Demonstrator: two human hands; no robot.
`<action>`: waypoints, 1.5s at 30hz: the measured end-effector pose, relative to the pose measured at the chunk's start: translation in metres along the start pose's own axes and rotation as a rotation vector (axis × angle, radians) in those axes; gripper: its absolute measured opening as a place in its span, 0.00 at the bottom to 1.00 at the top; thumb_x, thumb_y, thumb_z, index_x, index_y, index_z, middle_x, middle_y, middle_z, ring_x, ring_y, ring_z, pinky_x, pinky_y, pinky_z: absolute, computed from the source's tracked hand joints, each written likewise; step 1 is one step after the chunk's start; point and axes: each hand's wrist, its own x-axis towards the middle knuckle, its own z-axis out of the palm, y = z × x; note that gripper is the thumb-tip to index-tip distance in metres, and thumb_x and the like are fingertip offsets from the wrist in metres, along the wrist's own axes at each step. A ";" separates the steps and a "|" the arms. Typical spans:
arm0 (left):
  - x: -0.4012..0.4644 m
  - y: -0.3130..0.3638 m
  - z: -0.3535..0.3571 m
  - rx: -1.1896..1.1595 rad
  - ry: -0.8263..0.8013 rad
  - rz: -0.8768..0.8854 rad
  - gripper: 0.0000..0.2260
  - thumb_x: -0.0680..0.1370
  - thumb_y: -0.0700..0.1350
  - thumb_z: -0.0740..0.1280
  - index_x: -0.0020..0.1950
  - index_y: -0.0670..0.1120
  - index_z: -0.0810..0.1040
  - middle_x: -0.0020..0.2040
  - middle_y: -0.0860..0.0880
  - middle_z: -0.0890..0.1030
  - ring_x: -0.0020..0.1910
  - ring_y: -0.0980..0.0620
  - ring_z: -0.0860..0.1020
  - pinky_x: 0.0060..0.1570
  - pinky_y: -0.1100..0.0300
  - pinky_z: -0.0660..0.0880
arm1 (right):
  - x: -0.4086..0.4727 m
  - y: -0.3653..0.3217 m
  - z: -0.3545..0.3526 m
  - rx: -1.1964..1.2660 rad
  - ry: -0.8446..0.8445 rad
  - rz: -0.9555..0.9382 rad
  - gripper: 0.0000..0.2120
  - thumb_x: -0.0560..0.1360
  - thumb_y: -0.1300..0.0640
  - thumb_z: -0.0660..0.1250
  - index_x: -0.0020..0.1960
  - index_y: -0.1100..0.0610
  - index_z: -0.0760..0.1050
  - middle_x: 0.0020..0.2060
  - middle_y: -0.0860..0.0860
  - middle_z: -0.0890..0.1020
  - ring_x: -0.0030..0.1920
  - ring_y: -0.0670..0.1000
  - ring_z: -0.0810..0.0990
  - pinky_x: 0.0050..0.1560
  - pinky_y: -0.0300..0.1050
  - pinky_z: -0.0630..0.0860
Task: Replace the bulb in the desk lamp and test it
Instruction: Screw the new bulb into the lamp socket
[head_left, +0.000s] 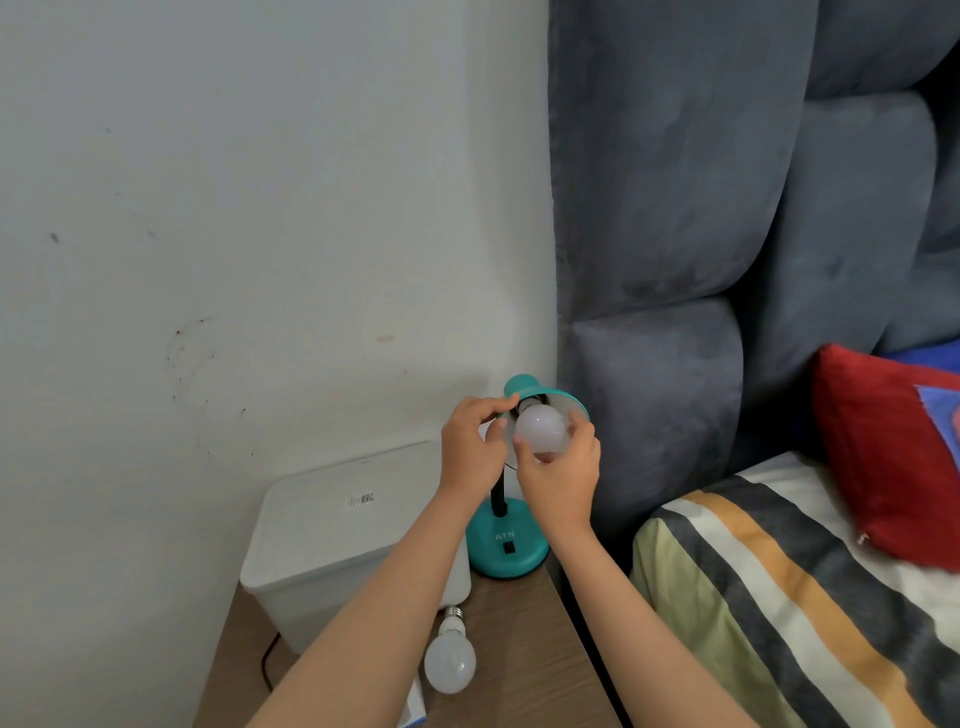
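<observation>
Spare bulb (450, 661): lies on its side on the tabletop (519, 649), nearest the viewer and well below both hands, screw cap pointing away toward the white box (332, 535); nobody touches it. Whether it is the old bulb or the new one cannot be told.
Lamp base (508, 545): teal, round, stands on the tabletop just beside the white box, directly under the right wrist; its black rocker switch (509, 546) faces the viewer, untouched.
Right hand (563, 480): fingers (582, 431) curled around the frosted bulb (540, 435) from below and from the right, closed on its globe.
Left hand (470, 449): fingers (501, 402) pinched on the rim of the teal shade (566, 397), to the left of the bulb, steadying it.
Frosted bulb: white, unlit, globe toward the viewer, neck in the mouth of the shade at the socket (532, 401), just beyond the fingertips. How deep the thread sits cannot be seen.
Progress: judged midway. One bulb is out on the tabletop, one is at the socket; the pictures do not show whether it is being screwed in or out.
Left to do: seat the bulb fully, or swap it if this is the old one, then press the switch to test.
</observation>
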 end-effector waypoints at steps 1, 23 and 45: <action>0.000 0.000 0.000 -0.002 0.000 -0.002 0.15 0.75 0.32 0.63 0.54 0.48 0.81 0.50 0.52 0.79 0.49 0.63 0.76 0.51 0.78 0.69 | 0.000 0.002 0.000 -0.018 -0.014 -0.043 0.29 0.69 0.58 0.73 0.67 0.57 0.66 0.57 0.52 0.71 0.52 0.46 0.71 0.45 0.28 0.74; -0.001 0.001 0.002 0.012 0.018 0.005 0.14 0.75 0.32 0.63 0.53 0.48 0.81 0.50 0.51 0.79 0.48 0.63 0.76 0.51 0.78 0.69 | -0.001 0.002 -0.002 -0.031 -0.050 -0.109 0.27 0.69 0.62 0.73 0.65 0.55 0.69 0.58 0.54 0.70 0.52 0.46 0.73 0.46 0.29 0.73; -0.001 0.004 -0.001 0.004 -0.009 -0.001 0.14 0.75 0.33 0.63 0.54 0.49 0.81 0.51 0.51 0.79 0.49 0.61 0.76 0.51 0.79 0.68 | 0.006 0.005 -0.003 -0.063 -0.012 -0.040 0.24 0.69 0.54 0.74 0.63 0.53 0.72 0.55 0.55 0.79 0.57 0.53 0.76 0.52 0.38 0.68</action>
